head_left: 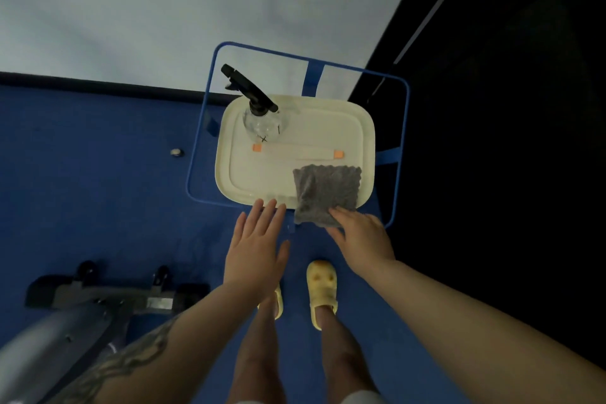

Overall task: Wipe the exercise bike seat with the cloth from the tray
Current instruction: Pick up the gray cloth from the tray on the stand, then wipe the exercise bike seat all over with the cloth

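A grey cloth (324, 192) lies on the near right corner of the cream tray (226, 154) and hangs over its front edge. My right hand (362, 238) grips the cloth's near edge. My left hand (257, 243) hovers flat with fingers apart, just in front of the tray's near rim, holding nothing. The exercise bike's grey frame and black base (98, 298) show at the lower left; its seat is out of view.
A clear spray bottle with a black trigger head (259, 111) stands at the tray's far left. The tray rests inside a blue wire frame stand (401, 154). A white wall is behind, a dark area to the right. My feet in yellow slippers (323, 289) stand on blue floor.
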`<state>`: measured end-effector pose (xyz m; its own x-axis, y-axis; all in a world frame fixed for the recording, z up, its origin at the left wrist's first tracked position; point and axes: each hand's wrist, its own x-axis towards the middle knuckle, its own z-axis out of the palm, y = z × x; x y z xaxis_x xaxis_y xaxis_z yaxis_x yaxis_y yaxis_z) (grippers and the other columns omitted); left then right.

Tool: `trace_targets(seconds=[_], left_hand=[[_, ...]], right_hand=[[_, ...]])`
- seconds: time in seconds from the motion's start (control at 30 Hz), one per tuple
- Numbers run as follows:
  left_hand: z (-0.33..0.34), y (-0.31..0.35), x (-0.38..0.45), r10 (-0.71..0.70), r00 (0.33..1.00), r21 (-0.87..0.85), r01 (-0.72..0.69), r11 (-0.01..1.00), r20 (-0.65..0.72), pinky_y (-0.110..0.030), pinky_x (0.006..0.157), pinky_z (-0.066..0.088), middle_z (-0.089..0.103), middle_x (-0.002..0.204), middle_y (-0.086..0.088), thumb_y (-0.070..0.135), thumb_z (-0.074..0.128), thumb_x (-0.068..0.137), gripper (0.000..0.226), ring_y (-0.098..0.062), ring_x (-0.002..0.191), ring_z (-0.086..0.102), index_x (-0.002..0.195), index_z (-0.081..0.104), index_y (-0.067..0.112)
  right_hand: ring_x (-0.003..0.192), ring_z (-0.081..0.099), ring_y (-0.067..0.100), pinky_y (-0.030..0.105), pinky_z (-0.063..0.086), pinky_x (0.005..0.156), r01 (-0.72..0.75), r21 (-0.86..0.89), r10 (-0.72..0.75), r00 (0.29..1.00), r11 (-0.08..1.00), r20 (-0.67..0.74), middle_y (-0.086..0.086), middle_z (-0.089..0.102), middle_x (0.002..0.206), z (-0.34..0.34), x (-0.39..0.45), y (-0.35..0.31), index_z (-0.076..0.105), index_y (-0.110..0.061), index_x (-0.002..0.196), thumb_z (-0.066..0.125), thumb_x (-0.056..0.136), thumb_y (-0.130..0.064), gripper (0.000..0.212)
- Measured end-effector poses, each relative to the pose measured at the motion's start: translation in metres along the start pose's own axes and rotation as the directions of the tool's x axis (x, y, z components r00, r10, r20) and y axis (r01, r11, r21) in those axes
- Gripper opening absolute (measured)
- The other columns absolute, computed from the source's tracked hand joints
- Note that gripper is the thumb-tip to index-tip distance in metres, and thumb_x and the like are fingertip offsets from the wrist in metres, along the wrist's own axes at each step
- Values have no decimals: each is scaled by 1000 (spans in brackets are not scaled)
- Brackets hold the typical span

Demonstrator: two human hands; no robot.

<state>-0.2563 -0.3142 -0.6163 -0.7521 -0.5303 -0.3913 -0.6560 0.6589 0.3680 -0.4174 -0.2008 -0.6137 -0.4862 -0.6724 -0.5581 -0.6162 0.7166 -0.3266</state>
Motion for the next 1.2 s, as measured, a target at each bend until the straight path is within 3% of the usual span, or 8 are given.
trace_targets(seconds=[0.13,0.33,0.47,0.6,0.8,0.97,1.07,1.2], left_hand=[[-4,5,-3,-31,999,-80,33,996,17,-31,115,-11,6,159,6,36,38,96,62,-10,144,-12,149,9,26],[-34,12,3,-61,994,-179,77,981,90,-32,116,-4,8,159,5,34,38,96,61,-13,146,-3,150,12,24],[-66,11,-7,-36,999,-182,37,983,10,-31,117,-2,13,158,5,34,40,96,59,-13,146,3,149,16,24],[-109,10,-28,-24,997,-203,8,979,-78,-32,119,0,17,157,5,34,43,95,58,-13,146,7,148,21,24],[-184,1,-79,-40,963,-184,-11,983,-266,-29,118,2,23,155,6,44,40,91,60,-11,145,12,146,26,25],[-222,4,-136,-171,884,-166,108,980,-436,-26,117,2,25,154,10,53,23,85,65,-7,143,15,145,28,29],[-228,13,-174,-289,806,-164,238,957,-517,-28,117,4,27,153,10,50,28,89,59,-9,143,20,144,31,29],[-218,36,-232,-491,638,-261,425,867,-593,-33,113,15,39,148,5,44,35,89,54,-15,139,33,139,42,24]], right_hand=[[101,58,33,35,44,78,-67,8,67,989,998,-129,6,72,104,-6,-6,-4,65,-23,120,51,97,-30,27],[98,56,29,32,39,74,-29,-81,14,985,996,-174,4,72,99,-35,-9,-13,68,-22,109,47,99,-30,25],[86,62,23,31,38,80,136,-89,-156,947,987,-280,2,68,93,-58,-27,-32,62,-14,97,49,98,-23,16],[80,59,20,27,36,72,238,-119,-265,903,964,-338,-1,64,92,-91,-55,-65,58,-16,95,47,98,-23,14],[69,56,15,27,42,54,474,-60,-450,779,878,-437,-5,61,87,-155,-92,-128,54,-18,96,47,96,-31,15],[67,54,7,22,46,56,722,-30,-640,592,691,-489,-10,55,81,-192,-116,-171,55,-18,90,50,95,-32,15],[67,53,6,21,46,56,823,-55,-754,489,565,-439,-15,51,81,-204,-128,-190,55,-21,89,48,95,-35,16],[69,54,7,20,45,57,917,-85,-886,349,390,-305,-17,53,82,-208,-146,-213,55,-27,89,45,92,-40,17]])
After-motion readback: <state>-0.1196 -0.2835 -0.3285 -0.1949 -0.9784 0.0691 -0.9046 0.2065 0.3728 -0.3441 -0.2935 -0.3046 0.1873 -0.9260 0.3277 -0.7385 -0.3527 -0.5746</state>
